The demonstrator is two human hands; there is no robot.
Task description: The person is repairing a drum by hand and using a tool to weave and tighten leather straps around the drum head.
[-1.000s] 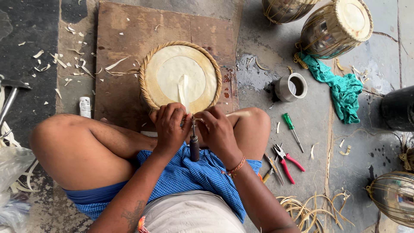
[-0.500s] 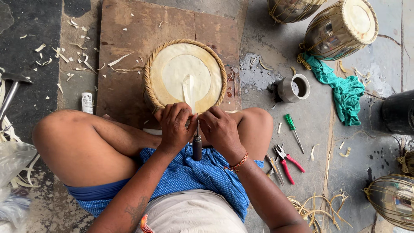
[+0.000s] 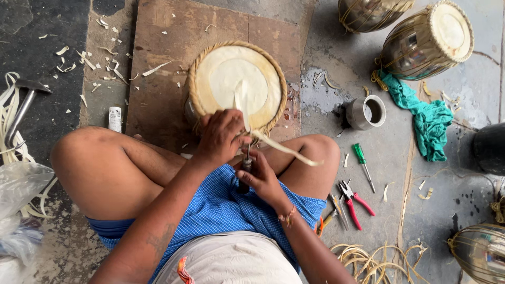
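Both hands (image 3: 239, 158) at round, pale-skinned drum (image 3: 236, 87) (rim of woven lacing)

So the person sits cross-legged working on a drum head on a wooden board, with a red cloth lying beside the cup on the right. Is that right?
Not quite: the cloth is green, not red, as the head view shows. The rest holds: the person sits cross-legged at the drum head on the wooden board, and the cloth lies to the right of the cup.

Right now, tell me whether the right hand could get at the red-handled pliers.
Probably yes: the red-handled pliers lie open on the floor beside the right knee, nothing over them. But the right hand grips a tool.
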